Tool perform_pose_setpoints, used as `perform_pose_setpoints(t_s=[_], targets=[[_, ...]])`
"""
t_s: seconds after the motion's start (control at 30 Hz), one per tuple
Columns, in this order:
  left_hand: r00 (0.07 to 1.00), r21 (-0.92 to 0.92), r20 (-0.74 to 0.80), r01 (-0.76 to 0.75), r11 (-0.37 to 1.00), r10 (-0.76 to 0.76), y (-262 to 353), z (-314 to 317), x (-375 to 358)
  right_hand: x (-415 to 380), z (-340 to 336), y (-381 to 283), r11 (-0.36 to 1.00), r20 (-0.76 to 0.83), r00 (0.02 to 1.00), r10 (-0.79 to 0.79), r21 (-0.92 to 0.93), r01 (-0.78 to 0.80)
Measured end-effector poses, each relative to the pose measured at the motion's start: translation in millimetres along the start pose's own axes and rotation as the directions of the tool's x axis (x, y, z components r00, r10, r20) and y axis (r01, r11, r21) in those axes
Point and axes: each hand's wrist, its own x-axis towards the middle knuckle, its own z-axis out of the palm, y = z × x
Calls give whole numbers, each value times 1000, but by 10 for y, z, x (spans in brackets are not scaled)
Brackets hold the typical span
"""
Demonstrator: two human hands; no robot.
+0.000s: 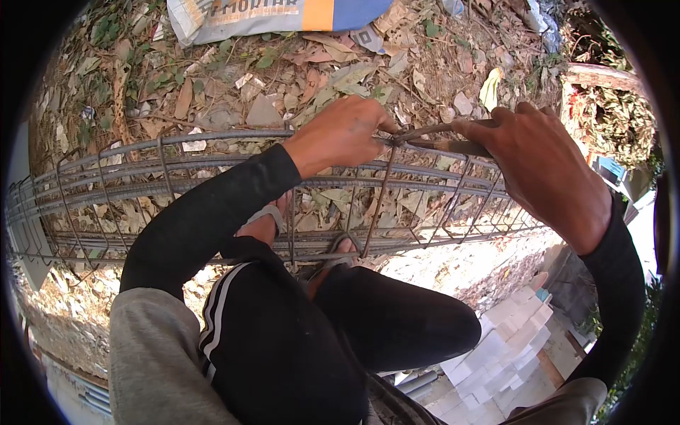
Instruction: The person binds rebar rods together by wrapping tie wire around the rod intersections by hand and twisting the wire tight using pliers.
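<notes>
Both hands met at the top bar of a long rebar cage [212, 177] lying across leaf-strewn ground. Left hand [343, 134] pinched a thin tie wire [397, 139] at a stirrup joint; right hand [538, 166], just right, gripped pliers [446, 145] touching that wire. A mortar bag [276, 14] lay far behind.

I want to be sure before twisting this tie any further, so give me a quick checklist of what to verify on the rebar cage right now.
1. Left hand steadying the top bar at the joint: ok.
2. Right hand gripping the tying tool: ok, fingers wrapped round it.
3. Tool tip at the joint where the stirrup meets the bar: ok.
4. Tie wire fully looped round both: cannot tell, too small.
5. Feet in sandals free of the lower bars: not ok, they sit right at the cage.
6. Stirrup square to the bars: cannot tell, the lens bends everything.
</notes>
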Motion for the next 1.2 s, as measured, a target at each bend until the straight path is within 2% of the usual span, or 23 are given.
perform_pose_setpoints(t_s=[0.1, 0.27, 0.37, 0.53, 0.73, 0.77, 0.83, 0.93, 0.97, 1.03, 1.07, 1.2], targets=[[1000, 4, 8, 14, 1000, -14, -11, 4, 13, 34, -165, -160, 996, 114, 991, 69, 43, -75], [997, -9, -75, 9, 1000, -10, -24, 79, -37, 90, -109, 124, 997, 69, 996, -63, 59, 59], [996, -36, 15, 93, 995, -92, -26, 74, 15, 260, -176, 240, 985, 248, 964, -90, 165, 50], [990, -78, 56, 135, 988, -131, 0, 59, 8, 382, -250, 361, 969, 344, 928, -144, 239, 62], [995, -64, 27, 99, 993, -98, 2, 31, -10, 480, -233, 469, 975, 336, 922, -191, 173, 139], [994, -63, 31, 105, 992, -104, 28, 0, -25, 500, -226, 498, 966, 325, 919, -223, 199, 164], [997, -72, -54, 60, 996, -63, -20, 58, -26, 542, -212, 558, 945, 302, 911, -282, 250, 209], [991, -66, -128, 17, 998, -25, -33, 95, -33, 713, -356, 593, 927, 480, 848, -226, 375, 35], [989, -63, -145, 11, 998, -20, -34, 98, -40, 744, -344, 632, 928, 502, 837, -218, 371, 19], [990, -75, -134, 29, 997, -39, -44, 100, -33, 799, -300, 689, 930, 542, 814, -209, 368, -5], [991, -80, -127, 37, 996, -47, -48, 101, -28, 813, -323, 688, 892, 621, 774, -128, 414, -184], [995, -78, -81, 57, 995, -63, -36, 78, -1, 788, -175, 790, 852, 694, 713, -96, 428, -302]])
